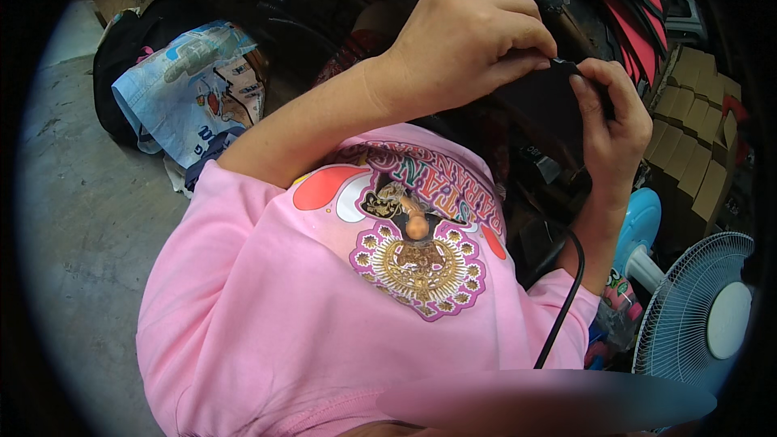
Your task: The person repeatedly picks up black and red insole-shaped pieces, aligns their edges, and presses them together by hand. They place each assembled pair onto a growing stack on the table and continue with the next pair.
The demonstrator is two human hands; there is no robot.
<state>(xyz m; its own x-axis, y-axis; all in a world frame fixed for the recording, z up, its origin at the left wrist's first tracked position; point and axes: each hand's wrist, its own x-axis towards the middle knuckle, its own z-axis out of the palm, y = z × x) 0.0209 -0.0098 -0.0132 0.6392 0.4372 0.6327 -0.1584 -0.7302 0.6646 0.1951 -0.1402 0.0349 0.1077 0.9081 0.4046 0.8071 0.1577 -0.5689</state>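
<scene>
Up at the top right, my left hand [481, 44] is closed in a pinch at the upper edge of a dark, flat piece of material [546, 101]. A tiny pale bit shows at its fingertips, too small to name. Just to the right, my right hand [613, 113] grips the same dark piece between thumb and fingers at its upper right corner. The piece hangs below both hands, and its lower part blends into the dark background.
At the right are a white and blue fan [696, 316], stacked brown cardboard pieces [688, 129] and red and black sheets [631, 0]. A printed light-blue cloth [190, 85] lies over a black bag at the left. A black cable [566, 299] runs beside my right arm.
</scene>
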